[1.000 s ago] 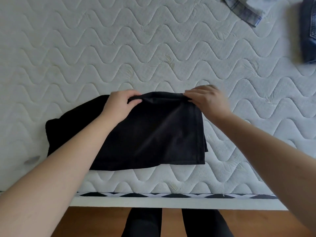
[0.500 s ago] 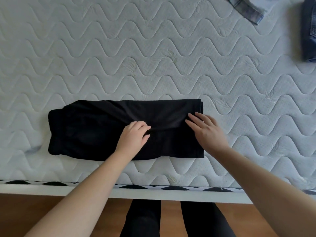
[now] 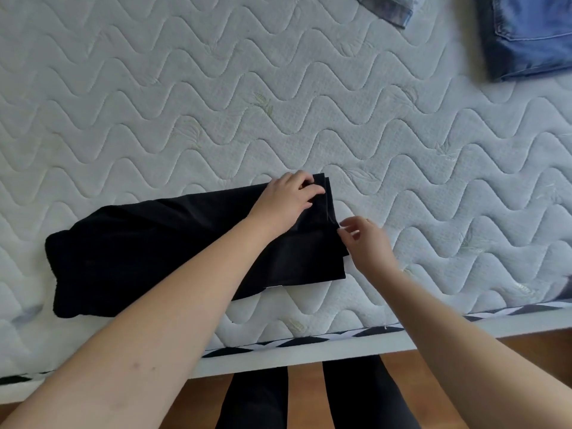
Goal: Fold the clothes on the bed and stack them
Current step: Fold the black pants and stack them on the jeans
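Head view only, so I go by that. Black garment (image 3: pixel 161 249), folded into a long band, lies on the white quilted bed (image 3: pixel 216 103) near its front edge, stretching from the lower left toward the middle. My left hand (image 3: pixel 288 201) reaches across it and rests on the far right corner of the band, fingers curled over the layered edge there, gripping the cloth. My right hand (image 3: pixel 365 243) sits just beside the right-hand end of the garment, lower down that same edge; thumb and forefinger are drawn together right at the fabric, but I cannot tell whether they actually pinch it or only touch it. Both my forearms cross the frame from the bottom, the left one lying over the middle of the garment.

Blue jeans (image 3: pixel 532 35), folded, lie at the far right of the bed, well apart from the black piece. Another pale blue piece of clothing (image 3: pixel 390 7) shows at the top edge, mostly cut off. Below the mattress I see its black-and-white trim (image 3: pixel 309 340), wooden floor (image 3: pixel 303 394) and my legs in dark trousers (image 3: pixel 365 397).
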`<state>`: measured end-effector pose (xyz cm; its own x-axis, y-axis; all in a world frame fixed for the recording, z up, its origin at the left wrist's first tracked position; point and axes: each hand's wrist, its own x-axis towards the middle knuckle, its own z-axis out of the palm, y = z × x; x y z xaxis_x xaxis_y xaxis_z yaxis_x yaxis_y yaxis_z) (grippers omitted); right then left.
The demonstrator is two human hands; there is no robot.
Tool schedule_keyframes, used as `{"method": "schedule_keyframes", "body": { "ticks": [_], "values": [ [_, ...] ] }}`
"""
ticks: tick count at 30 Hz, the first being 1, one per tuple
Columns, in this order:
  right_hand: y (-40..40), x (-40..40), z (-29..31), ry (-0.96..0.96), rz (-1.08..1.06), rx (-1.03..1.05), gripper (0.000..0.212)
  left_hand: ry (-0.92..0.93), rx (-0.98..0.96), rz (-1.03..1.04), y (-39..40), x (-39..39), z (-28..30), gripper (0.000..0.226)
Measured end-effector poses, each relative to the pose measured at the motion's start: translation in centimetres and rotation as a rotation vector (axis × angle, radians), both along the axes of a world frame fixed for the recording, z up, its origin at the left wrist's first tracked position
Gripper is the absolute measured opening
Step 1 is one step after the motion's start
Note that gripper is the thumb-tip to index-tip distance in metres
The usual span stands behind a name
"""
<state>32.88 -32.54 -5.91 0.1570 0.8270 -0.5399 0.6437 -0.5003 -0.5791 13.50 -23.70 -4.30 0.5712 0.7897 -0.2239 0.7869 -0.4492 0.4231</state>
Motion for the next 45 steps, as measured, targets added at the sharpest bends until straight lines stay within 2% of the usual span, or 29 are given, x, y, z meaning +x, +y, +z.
{"method": "schedule_keyframes", "body": {
  "ticks": [3,5,7,9,11,17,25,27,29,31,32,36,39,41,43,45],
  "values": [
    [-0.7,0.0,-0.1,-0.004,-0.019,-0.063,0.015,0.203,0.005,-0.254,2.2,2.4,-0.4,0.046],
    [-1.4,-0.1,-0.3,-0.009,-0.014,-0.111,0.020,0.279,-0.013,-0.354,3.5,3.3,-0.5,0.037],
    [-2.0,-0.2,-0.3,0.001,-0.015,-0.149,0.021,0.283,-0.068,-0.388,4.7,3.7,-0.4,0.029],
    [-2.5,-0.4,-0.4,0.025,-0.056,-0.164,0.016,0.264,-0.134,-0.407,5.8,3.9,-0.1,0.027],
    [-2.7,-0.5,-0.3,0.061,-0.107,-0.153,0.020,0.253,-0.184,-0.415,6.4,3.8,0.1,0.028],
    [-3.8,0.2,0.2,0.231,-0.343,-0.171,0.026,0.174,-0.251,-0.307,7.9,3.1,0.3,0.029],
    [-4.7,0.6,0.3,0.040,-0.211,-0.212,0.020,0.126,-0.251,-0.182,8.5,3.0,-0.1,0.026],
    [-4.5,0.3,0.5,0.003,-0.227,-0.141,0.024,0.093,-0.296,-0.143,8.2,2.8,-0.4,0.027],
    [-4.3,-0.3,0.8,0.017,-0.247,0.026,0.026,0.081,-0.322,-0.127,8.1,2.6,-0.4,0.027],
    [-4.2,-1.2,0.9,-0.039,-0.178,0.161,0.024,0.065,-0.337,-0.115,7.9,2.5,-0.3,0.028],
    [-4.3,-1.6,0.9,-0.074,-0.136,0.154,0.026,0.050,-0.342,-0.109,7.7,2.5,-0.3,0.028],
    [-4.2,-2.6,0.5,-0.156,-0.023,-0.141,0.045,-0.016,-0.360,-0.028,6.7,2.7,-0.2,0.043],
    [-4.2,-2.7,0.5,-0.176,0.011,-0.153,0.038,0.023,-0.409,0.062,6.5,2.6,-0.2,0.058],
    [-4.4,-2.1,0.6,-0.122,-0.031,-0.143,0.034,0.133,-0.459,0.099,6.7,2.2,-0.3,0.063],
    [-4.6,-1.2,0.7,-0.089,-0.081,-0.159,0.034,0.200,-0.487,0.103,6.9,1.6,-0.4,0.048],
    [-4.8,-0.4,0.7,-0.085,-0.134,-0.191,0.036,0.149,-0.484,0.142,6.9,1.1,-0.5,0.024]
  ]
}}
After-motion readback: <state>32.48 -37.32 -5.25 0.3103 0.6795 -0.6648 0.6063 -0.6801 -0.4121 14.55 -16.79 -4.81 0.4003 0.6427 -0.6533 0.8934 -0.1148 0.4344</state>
